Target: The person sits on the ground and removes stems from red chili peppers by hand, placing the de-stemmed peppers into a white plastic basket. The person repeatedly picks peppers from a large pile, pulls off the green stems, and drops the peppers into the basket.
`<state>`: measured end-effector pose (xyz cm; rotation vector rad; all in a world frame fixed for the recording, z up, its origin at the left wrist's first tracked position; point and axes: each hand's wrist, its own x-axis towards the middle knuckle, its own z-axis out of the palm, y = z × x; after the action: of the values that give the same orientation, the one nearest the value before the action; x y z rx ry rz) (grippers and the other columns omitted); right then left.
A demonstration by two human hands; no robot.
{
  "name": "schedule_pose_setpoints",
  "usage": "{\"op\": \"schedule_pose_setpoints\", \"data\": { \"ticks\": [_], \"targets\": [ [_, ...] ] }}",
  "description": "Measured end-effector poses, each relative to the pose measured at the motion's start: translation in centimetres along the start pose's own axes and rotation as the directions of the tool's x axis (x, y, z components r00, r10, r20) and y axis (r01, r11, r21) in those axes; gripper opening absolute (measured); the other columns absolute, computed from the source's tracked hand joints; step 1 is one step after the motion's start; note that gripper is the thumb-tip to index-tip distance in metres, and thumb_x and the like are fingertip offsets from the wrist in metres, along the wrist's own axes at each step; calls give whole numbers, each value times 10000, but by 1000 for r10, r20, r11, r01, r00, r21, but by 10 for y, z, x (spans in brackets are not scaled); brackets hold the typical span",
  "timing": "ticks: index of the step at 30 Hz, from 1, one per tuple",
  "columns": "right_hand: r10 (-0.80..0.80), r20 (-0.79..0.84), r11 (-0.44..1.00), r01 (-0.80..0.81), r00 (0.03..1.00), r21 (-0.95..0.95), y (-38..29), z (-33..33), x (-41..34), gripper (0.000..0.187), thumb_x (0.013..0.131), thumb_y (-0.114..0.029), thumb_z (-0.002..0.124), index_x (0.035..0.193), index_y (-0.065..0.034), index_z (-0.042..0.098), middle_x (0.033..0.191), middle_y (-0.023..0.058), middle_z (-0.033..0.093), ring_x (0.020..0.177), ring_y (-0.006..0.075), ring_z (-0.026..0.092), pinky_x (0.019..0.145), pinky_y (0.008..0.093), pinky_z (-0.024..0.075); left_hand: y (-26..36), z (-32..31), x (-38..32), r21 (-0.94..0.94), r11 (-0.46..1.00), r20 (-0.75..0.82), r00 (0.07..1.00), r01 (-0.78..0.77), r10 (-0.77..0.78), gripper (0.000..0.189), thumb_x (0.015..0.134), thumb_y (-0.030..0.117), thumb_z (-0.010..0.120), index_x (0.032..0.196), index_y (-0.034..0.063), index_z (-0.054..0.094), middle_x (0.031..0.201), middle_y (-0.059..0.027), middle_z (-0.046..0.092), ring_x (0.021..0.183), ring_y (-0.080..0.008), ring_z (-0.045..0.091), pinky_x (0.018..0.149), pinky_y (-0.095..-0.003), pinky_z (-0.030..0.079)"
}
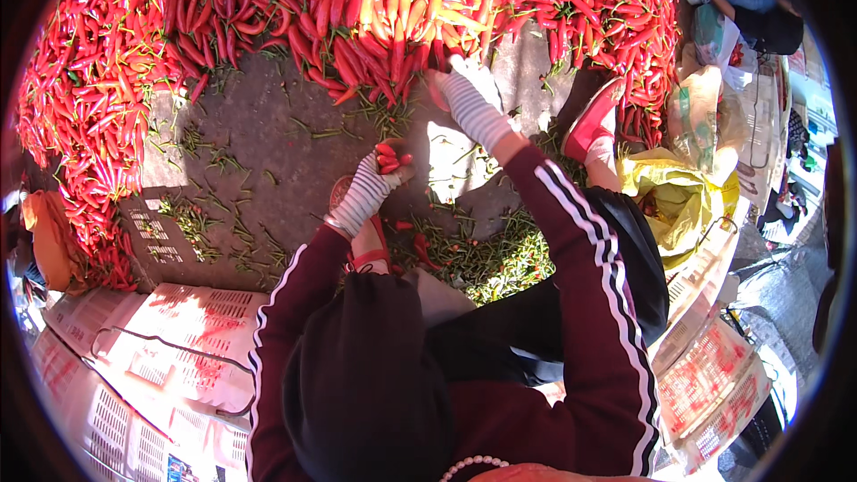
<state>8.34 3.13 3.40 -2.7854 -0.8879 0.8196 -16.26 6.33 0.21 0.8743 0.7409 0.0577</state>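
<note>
My left hand (373,185), in a striped fingerless glove, is closed around several red chili peppers (390,158), their ends showing past the fingers. Farther up and to the right, my right hand (471,94), in a matching glove, reaches to the near edge of a large heap of red chili peppers (335,10). Its fingers are blurred, and something reddish shows at them; whether they grip a pepper I cannot tell. Green pepper stems (469,254) lie scattered on the dark ground below my hands.
Plastic crates (194,341) stand at the lower left, more crates (703,375) at the lower right. A yellow sack (669,201) sits open on the right. An orange bag (52,241) is at the far left. Another person (750,0) is at the upper right, gloved hands near the peppers.
</note>
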Motion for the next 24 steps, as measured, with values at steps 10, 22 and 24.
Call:
{"op": "schedule_pose_setpoints", "data": {
  "ticks": [10,22,24],
  "targets": [
    [-416,-23,888,412,909,204,46,48,-25,153,911,-170,646,981,-48,588,904,151,622,864,305,622,762,399,519,-24,19,17,-460,887,-317,939,-27,-136,282,831,1,763,1005,138,590,946,17,626,821,-153,633,728,-285,515],
    [-423,-22,627,310,906,715,48,47,-104,229,885,-19,637,1098,-52,560,928,158,686,852,321,694,743,394,558,-23,-11,32,391,920,47,999,-42,25,333,756,28,815,1002,70,594,916,-37,638,837,-117,582,754,-295,532],
    [-431,-48,680,360,901,639,43,42,-107,239,897,4,613,1124,-47,557,924,105,658,831,202,650,762,332,542,-22,-5,29,296,952,76,996,-76,56,317,783,33,803,1019,67,594,904,-34,653,827,-110,602,746,-298,557]
  ]
}}
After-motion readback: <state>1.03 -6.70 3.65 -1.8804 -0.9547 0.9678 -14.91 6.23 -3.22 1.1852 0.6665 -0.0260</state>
